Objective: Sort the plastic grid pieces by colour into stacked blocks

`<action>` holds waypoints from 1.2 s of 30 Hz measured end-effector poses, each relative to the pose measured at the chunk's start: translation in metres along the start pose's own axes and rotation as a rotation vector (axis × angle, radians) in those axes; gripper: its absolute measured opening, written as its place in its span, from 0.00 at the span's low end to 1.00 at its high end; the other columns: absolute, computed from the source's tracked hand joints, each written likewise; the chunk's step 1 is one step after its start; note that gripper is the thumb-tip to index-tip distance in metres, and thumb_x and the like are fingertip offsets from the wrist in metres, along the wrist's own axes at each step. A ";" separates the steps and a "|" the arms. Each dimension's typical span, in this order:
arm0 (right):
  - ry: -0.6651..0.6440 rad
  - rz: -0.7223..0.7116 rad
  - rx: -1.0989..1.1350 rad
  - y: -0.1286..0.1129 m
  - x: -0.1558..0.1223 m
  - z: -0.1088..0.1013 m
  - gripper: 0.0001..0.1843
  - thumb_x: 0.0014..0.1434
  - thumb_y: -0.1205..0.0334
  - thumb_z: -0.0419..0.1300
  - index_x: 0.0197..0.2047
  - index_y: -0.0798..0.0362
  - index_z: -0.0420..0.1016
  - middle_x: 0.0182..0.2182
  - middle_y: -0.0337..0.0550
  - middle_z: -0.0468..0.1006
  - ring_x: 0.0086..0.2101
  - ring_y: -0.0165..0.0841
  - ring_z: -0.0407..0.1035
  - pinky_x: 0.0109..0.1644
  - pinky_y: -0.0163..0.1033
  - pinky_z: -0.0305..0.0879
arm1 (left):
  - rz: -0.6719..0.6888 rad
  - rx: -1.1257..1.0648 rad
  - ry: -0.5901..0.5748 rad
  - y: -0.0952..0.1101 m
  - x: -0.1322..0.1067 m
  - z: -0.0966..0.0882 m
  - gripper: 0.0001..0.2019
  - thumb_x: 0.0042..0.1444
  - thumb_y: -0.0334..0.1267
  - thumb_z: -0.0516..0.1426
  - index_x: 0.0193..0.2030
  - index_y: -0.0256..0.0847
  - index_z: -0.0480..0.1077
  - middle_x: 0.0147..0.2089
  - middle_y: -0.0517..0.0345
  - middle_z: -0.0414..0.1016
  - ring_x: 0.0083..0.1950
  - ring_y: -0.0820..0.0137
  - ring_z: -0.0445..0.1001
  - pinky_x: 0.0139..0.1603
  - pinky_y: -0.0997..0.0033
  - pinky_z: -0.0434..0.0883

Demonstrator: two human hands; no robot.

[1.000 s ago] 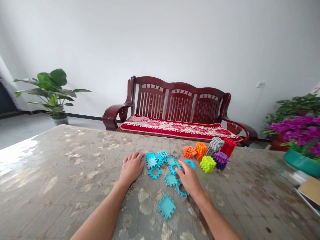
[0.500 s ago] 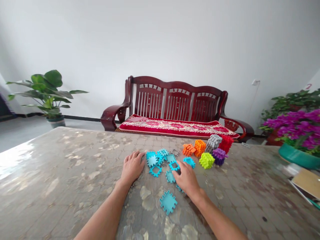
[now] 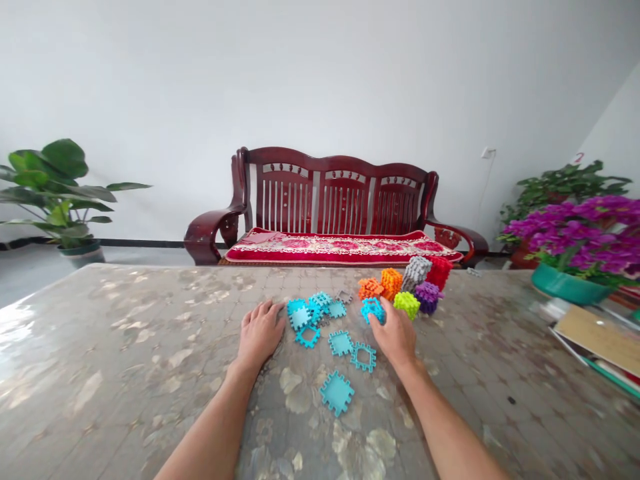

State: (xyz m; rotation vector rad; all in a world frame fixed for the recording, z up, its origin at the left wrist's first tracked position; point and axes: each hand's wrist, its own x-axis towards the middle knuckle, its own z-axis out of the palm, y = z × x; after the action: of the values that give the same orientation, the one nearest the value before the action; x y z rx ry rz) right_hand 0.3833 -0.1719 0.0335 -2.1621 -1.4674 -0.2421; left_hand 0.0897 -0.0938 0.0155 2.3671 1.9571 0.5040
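Note:
My left hand (image 3: 261, 333) lies flat on the table with its fingers stretched out, close beside a heap of blue notched squares (image 3: 300, 317). My right hand (image 3: 396, 333) pinches a blue notched square frame (image 3: 373, 308) between thumb and fingers, in front of the orange blocks. Another blue piece seems to lie beneath it, partly hidden. Nearer to me lie a solid notched square (image 3: 341, 343), an open notched frame (image 3: 363, 357) and a larger-looking solid square (image 3: 337, 393). A grey notched frame (image 3: 344, 297) rests behind the heap.
Built-up blocks stand to the right: orange (image 3: 391, 283), grey (image 3: 417, 273), red (image 3: 439, 272), lime (image 3: 407, 305) and purple (image 3: 429, 297). A teal flower pot (image 3: 570, 285) and a brown notebook (image 3: 600, 337) sit at the table's right. A wooden bench (image 3: 320, 193) stands behind.
My right hand has moved right and away from me with the blue frame, uncovering the notched frame nearer to me. My left hand stays by the heap. The view has turned slightly right.

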 end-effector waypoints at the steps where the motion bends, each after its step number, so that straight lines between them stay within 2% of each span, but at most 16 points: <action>1: -0.011 0.017 0.005 0.002 0.001 0.002 0.28 0.61 0.52 0.57 0.61 0.55 0.69 0.44 0.52 0.80 0.45 0.44 0.72 0.48 0.43 0.64 | 0.002 0.004 0.001 0.000 0.000 0.000 0.22 0.62 0.41 0.47 0.61 0.48 0.68 0.66 0.50 0.67 0.66 0.60 0.63 0.65 0.53 0.57; 11: -0.085 0.022 0.059 0.007 0.004 0.012 0.30 0.59 0.57 0.58 0.63 0.54 0.66 0.49 0.51 0.78 0.48 0.42 0.70 0.50 0.42 0.63 | -0.007 0.025 -0.009 0.000 0.001 0.001 0.21 0.63 0.42 0.47 0.61 0.49 0.68 0.66 0.51 0.67 0.66 0.59 0.64 0.65 0.54 0.57; 15: -0.078 -0.004 0.066 0.008 0.003 0.014 0.32 0.58 0.57 0.59 0.65 0.54 0.63 0.53 0.50 0.76 0.49 0.42 0.69 0.53 0.42 0.62 | -0.006 0.018 -0.004 0.000 0.000 0.001 0.21 0.63 0.43 0.48 0.61 0.50 0.68 0.66 0.51 0.67 0.66 0.60 0.63 0.65 0.54 0.58; 21: -0.055 -0.048 0.024 0.009 0.002 0.016 0.33 0.56 0.56 0.60 0.63 0.58 0.64 0.51 0.55 0.76 0.47 0.44 0.69 0.52 0.44 0.61 | 0.000 0.013 -0.010 0.002 -0.001 -0.002 0.21 0.63 0.42 0.47 0.61 0.48 0.68 0.66 0.49 0.67 0.66 0.58 0.63 0.65 0.53 0.58; 24: 0.036 -0.122 0.046 0.008 0.000 0.013 0.29 0.57 0.56 0.60 0.61 0.56 0.68 0.53 0.54 0.75 0.50 0.44 0.66 0.55 0.47 0.59 | -0.010 -0.001 -0.009 0.002 -0.001 -0.003 0.21 0.62 0.41 0.48 0.60 0.49 0.68 0.66 0.49 0.66 0.66 0.58 0.63 0.65 0.52 0.57; 26: 0.057 -0.219 0.086 0.004 -0.002 0.012 0.23 0.59 0.59 0.59 0.57 0.53 0.72 0.54 0.51 0.75 0.52 0.43 0.65 0.57 0.47 0.58 | -0.009 -0.007 -0.009 0.002 -0.001 -0.002 0.21 0.62 0.41 0.48 0.61 0.49 0.68 0.66 0.50 0.66 0.67 0.58 0.62 0.65 0.53 0.57; 31: -0.069 -0.457 0.160 -0.014 -0.007 0.013 0.16 0.62 0.63 0.56 0.51 0.48 0.78 0.52 0.42 0.78 0.53 0.39 0.64 0.61 0.47 0.56 | 0.006 -0.006 -0.014 0.001 -0.001 -0.001 0.22 0.62 0.41 0.48 0.62 0.49 0.67 0.66 0.50 0.66 0.67 0.58 0.62 0.65 0.53 0.57; 36: -0.165 -0.530 0.182 -0.024 -0.012 0.016 0.16 0.65 0.62 0.53 0.52 0.45 0.77 0.53 0.39 0.78 0.55 0.39 0.63 0.60 0.48 0.56 | 0.002 -0.007 -0.021 0.003 -0.002 -0.004 0.21 0.63 0.42 0.48 0.61 0.52 0.68 0.66 0.51 0.66 0.67 0.58 0.62 0.65 0.53 0.57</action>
State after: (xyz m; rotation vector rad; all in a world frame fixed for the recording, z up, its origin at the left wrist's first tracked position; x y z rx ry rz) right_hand 0.3547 -0.1662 0.0222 -1.6503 -2.0549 -0.1063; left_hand 0.0907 -0.0973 0.0196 2.3607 1.9415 0.4828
